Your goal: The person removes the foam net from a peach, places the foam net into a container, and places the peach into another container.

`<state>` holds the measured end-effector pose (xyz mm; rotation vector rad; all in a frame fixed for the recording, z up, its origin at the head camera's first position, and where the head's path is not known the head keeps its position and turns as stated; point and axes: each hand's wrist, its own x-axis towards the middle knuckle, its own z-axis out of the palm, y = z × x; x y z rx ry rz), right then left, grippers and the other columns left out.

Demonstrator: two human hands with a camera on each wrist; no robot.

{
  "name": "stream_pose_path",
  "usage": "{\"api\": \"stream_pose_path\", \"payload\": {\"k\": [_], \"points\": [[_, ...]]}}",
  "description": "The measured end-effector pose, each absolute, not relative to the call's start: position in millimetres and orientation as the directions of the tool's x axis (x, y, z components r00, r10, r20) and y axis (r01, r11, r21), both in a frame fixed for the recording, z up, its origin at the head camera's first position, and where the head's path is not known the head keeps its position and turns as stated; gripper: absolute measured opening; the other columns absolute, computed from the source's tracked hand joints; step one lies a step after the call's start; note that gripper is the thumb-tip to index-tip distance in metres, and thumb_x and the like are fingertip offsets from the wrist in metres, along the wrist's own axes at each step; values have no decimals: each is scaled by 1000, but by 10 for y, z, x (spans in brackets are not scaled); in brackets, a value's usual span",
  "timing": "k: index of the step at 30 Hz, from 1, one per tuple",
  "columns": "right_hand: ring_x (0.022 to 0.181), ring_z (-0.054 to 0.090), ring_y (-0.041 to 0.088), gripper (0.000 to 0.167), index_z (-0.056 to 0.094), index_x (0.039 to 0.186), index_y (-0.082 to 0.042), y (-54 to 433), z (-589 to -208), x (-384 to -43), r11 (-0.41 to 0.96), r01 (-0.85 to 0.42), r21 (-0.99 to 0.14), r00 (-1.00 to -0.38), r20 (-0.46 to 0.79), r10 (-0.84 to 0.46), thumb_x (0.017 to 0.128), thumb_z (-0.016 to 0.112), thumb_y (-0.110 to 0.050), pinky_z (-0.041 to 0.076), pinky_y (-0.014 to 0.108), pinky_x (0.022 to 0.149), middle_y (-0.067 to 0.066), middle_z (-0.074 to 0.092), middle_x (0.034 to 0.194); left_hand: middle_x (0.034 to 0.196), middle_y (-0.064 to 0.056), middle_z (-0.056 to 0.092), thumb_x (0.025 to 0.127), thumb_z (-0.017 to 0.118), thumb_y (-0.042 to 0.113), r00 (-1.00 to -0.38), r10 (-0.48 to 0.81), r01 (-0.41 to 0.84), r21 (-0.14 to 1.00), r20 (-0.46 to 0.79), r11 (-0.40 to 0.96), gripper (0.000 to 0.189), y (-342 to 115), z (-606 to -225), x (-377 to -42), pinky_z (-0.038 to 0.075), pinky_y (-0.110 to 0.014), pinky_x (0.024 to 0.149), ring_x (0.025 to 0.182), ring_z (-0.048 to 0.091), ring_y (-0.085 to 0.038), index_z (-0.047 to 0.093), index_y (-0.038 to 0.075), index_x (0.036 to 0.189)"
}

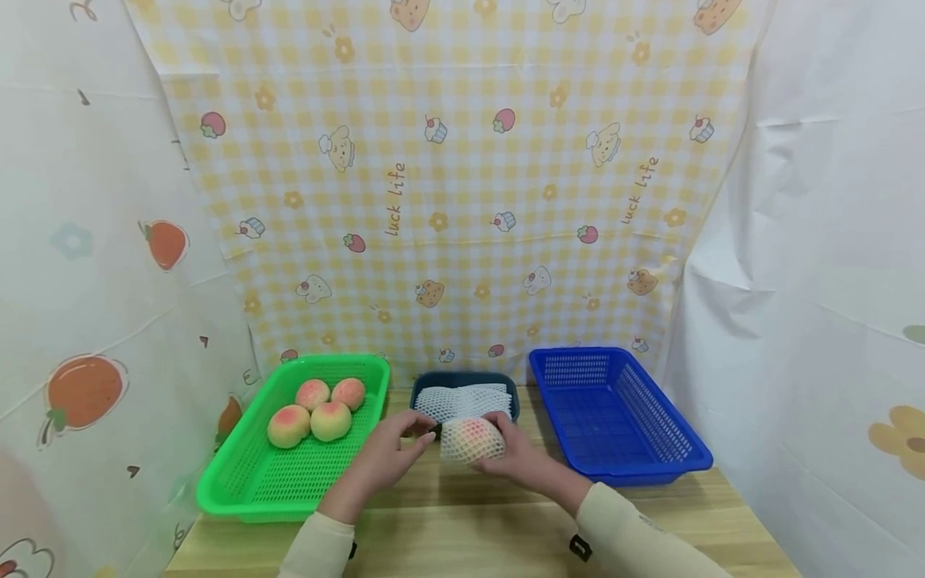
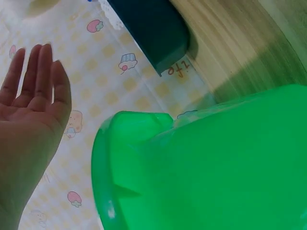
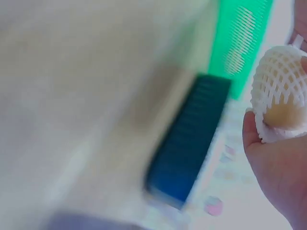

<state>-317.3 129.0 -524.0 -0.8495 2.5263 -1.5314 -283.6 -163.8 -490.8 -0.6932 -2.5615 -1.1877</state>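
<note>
My right hand (image 1: 522,456) grips a peach (image 1: 473,440) wrapped in a white foam net (image 3: 276,72), above the front of the table. In the right wrist view, bare yellowish skin of the peach shows at one end of the net, beside the thumb. My left hand (image 1: 390,456) is just left of the wrapped peach, holding nothing. Its fingers (image 2: 44,72) are extended in the left wrist view. Behind both hands, a dark teal basket (image 1: 465,375) holds a pile of white foam nets (image 1: 462,400).
To the left, a green basket (image 1: 289,510) contains several unwrapped peaches (image 1: 331,421). An empty blue basket (image 1: 614,417) sits on the right. A wooden table (image 1: 462,530) supports everything, with a checked cloth (image 1: 462,177) hanging behind.
</note>
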Motion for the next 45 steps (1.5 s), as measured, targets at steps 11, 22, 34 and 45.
{"api": "stream_pose_path", "payload": {"k": [11, 22, 34, 45], "points": [[121, 66, 26, 75, 46, 158, -15, 1478, -4688, -3058, 294, -474, -830, -807, 274, -524, 97, 89, -24, 59, 37, 94, 10, 59, 148, 116, 5, 75, 111, 72, 26, -882, 292, 466, 780, 370, 419, 17, -1613, -4750, -2792, 58, -49, 101, 110, 70, -16, 76, 16, 124], [118, 64, 23, 72, 48, 156, -17, 1424, -4703, -3010, 282, -500, -819, -772, 274, -573, 96, 88, -23, 57, 34, 95, 7, 61, 142, 122, -8, 74, 104, 81, 17, -821, 367, 549, 781, 438, 298, 29, -1496, -4744, -2787, 63, -42, 94, 109, 73, -28, 74, 9, 130], [118, 65, 18, 74, 47, 158, -18, 1362, -4683, -2947, 319, -533, -784, -766, 288, -574, 97, 88, -28, 56, 33, 96, 4, 62, 142, 135, -11, 63, 96, 86, 8, -779, 432, 581, 782, 454, 225, 50, -1393, -4743, -2801, 61, -48, 102, 124, 66, -32, 64, 8, 140], [118, 66, 18, 74, 50, 158, -23, 1341, -4669, -2966, 307, -547, -779, -758, 305, -576, 96, 91, -29, 56, 32, 97, -1, 63, 143, 137, -3, 58, 90, 83, 12, -806, 447, 538, 795, 389, 279, 60, -1306, -4690, -2782, 59, -45, 102, 123, 60, -23, 57, 17, 144]]}}
